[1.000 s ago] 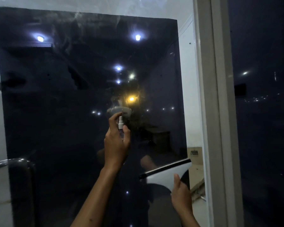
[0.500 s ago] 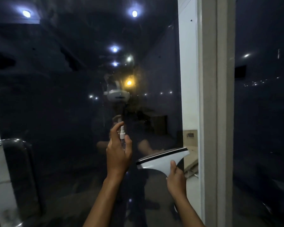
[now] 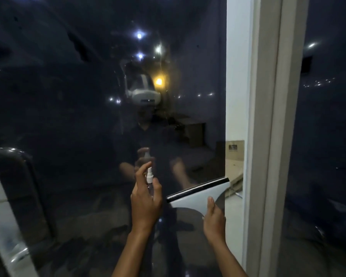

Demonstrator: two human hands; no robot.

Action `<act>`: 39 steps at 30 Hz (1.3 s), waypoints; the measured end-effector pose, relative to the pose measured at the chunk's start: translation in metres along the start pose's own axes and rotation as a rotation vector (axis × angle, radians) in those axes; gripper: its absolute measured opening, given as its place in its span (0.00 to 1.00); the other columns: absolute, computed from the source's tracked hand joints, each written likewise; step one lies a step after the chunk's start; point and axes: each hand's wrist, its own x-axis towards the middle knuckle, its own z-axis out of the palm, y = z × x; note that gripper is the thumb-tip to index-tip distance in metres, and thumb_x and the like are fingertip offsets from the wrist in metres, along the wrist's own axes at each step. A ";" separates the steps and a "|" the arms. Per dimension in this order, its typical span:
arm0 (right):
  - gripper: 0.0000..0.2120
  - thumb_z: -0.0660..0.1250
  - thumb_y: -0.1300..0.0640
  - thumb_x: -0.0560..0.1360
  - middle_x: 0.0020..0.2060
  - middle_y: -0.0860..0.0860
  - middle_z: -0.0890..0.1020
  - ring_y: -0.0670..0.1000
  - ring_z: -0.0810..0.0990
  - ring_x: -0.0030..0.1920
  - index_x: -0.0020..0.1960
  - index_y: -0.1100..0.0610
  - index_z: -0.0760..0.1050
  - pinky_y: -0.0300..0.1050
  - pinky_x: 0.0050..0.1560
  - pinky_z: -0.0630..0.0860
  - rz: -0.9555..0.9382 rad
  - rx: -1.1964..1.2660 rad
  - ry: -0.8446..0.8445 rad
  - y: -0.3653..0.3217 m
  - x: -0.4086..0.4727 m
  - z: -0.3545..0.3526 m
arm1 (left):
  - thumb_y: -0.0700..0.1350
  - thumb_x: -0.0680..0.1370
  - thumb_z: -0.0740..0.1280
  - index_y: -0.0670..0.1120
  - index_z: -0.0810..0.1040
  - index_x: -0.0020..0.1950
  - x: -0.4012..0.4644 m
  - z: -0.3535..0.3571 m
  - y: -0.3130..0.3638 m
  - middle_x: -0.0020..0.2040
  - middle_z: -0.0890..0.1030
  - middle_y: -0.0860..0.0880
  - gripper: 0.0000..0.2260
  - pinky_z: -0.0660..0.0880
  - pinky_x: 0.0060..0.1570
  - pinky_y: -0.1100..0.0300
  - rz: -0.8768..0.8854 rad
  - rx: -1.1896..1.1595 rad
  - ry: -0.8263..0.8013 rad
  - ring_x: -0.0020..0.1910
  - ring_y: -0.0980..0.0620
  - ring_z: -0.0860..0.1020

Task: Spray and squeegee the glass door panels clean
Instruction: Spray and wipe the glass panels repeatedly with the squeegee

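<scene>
Left hand [image 3: 146, 198] grips spray bottle [image 3: 149, 177] before glass panel [image 3: 72, 120]; right hand [image 3: 214, 218] grips squeegee [image 3: 198, 193], blade end near door frame [image 3: 268, 136]; open glass leftward.

Left hand [image 3: 146, 198] grips spray bottle [image 3: 149, 177]; right hand [image 3: 214, 218] squeegee [image 3: 198, 194].

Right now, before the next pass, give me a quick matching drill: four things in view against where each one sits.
Things:
1. spray bottle
2. squeegee
3. door handle
4. door frame post

Places:
A. far left edge of the glass
B. held in the right hand
C. upright strip right of the glass panel
D. held in the left hand, nozzle up

Pairs: 1-D, 2-B, 3-A, 4-C
</scene>
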 end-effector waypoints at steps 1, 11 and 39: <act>0.37 0.45 0.31 0.74 0.44 0.54 0.82 0.57 0.83 0.49 0.55 0.57 0.79 0.55 0.57 0.80 0.023 -0.014 -0.002 0.009 -0.001 0.000 | 0.48 0.79 0.60 0.58 0.69 0.67 -0.003 0.000 -0.001 0.48 0.79 0.60 0.16 0.76 0.41 0.55 -0.012 0.002 -0.001 0.42 0.60 0.79; 0.31 0.48 0.40 0.82 0.58 0.62 0.82 0.63 0.79 0.60 0.64 0.61 0.78 0.51 0.61 0.74 0.162 -0.124 -0.014 0.059 -0.026 -0.020 | 0.45 0.79 0.61 0.57 0.69 0.67 -0.008 0.008 -0.002 0.51 0.75 0.70 0.17 0.75 0.43 0.58 -0.030 0.015 -0.031 0.44 0.66 0.78; 0.21 0.52 0.40 0.83 0.32 0.46 0.76 0.50 0.75 0.34 0.39 0.52 0.69 0.47 0.38 0.66 -1.065 -0.237 0.050 -0.361 0.035 -0.031 | 0.43 0.82 0.60 0.51 0.68 0.69 0.262 -0.091 0.113 0.43 0.78 0.50 0.16 0.73 0.38 0.56 0.406 0.052 0.200 0.39 0.51 0.79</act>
